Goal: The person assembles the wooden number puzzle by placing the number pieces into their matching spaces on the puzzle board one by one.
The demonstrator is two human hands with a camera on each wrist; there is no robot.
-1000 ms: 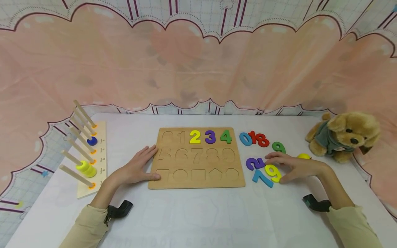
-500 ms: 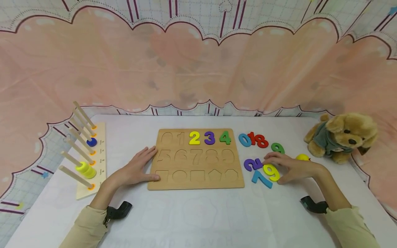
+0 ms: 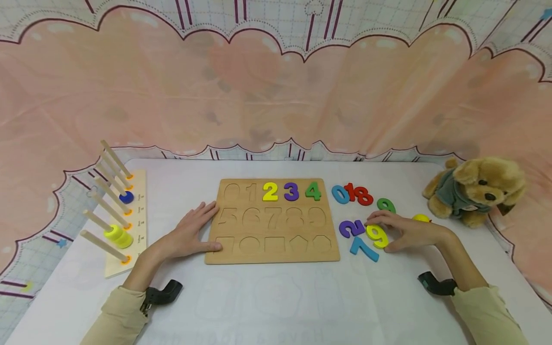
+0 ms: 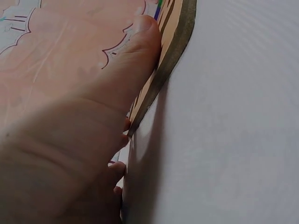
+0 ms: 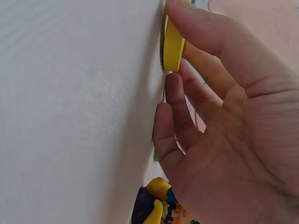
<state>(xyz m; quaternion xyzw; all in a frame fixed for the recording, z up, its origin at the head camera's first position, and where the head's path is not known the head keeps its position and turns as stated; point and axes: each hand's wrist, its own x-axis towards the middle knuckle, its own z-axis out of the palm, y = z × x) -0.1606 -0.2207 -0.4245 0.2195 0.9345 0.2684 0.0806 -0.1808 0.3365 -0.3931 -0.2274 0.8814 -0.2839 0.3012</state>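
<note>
A wooden number board (image 3: 276, 256) lies on the white table, with a yellow 2 (image 3: 270, 191), a purple 3 (image 3: 291, 191) and a green 4 (image 3: 313, 191) in its top row. Along the board's left edge rests my left hand (image 3: 189, 235), fingers extended; its thumb (image 4: 135, 51) lies on the wood in the left wrist view. My right hand (image 3: 411, 232) pinches a yellow number piece (image 3: 380, 242), which reads as a 9 from here, between thumb and fingers. In the right wrist view that yellow piece (image 5: 174, 49) stands edge-on against the thumb.
Around the right hand lie a purple 5 (image 3: 346, 229), blue 7 (image 3: 364, 249), green 9-shaped piece (image 3: 390, 203), blue 0 (image 3: 336, 194), red 1 (image 3: 350, 192) and red 8 (image 3: 364, 196). A peg stand (image 3: 140, 215) is left; a plush dog (image 3: 470, 199) sits right.
The yellow number piece has shifted slightly away from me and turned a little between the right thumb and fingers. My left hand stays on the board.
</note>
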